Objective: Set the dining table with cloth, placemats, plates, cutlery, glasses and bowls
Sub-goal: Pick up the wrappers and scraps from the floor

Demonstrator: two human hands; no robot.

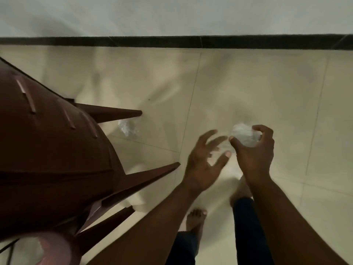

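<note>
- Crinkled clear plastic, a wad of wrap (pixel 244 136), sits in the right hand (pixel 254 150), whose fingers curl round it above the floor.
- Left hand (pixel 202 165) hovers just beside it, fingers spread apart and holding nothing.
- Brown wooden chair (pixel 57 159) stands at left on the cream tiled floor (pixel 248 83).
- Second plastic wad (pixel 127 128) lies on the tiles near a chair leg.
- Bare feet (pixel 195 219) show below the arms.

The floor (pixel 248 83) consists of pale beige tiles with thin joints, bordered by a dark skirting strip (pixel 172 42). A crumpled clear plastic piece (pixel 127 128) lies on it beside a brown chair leg (pixel 122 113). Two bare feet (pixel 196 219) stand on the tiles.
</note>
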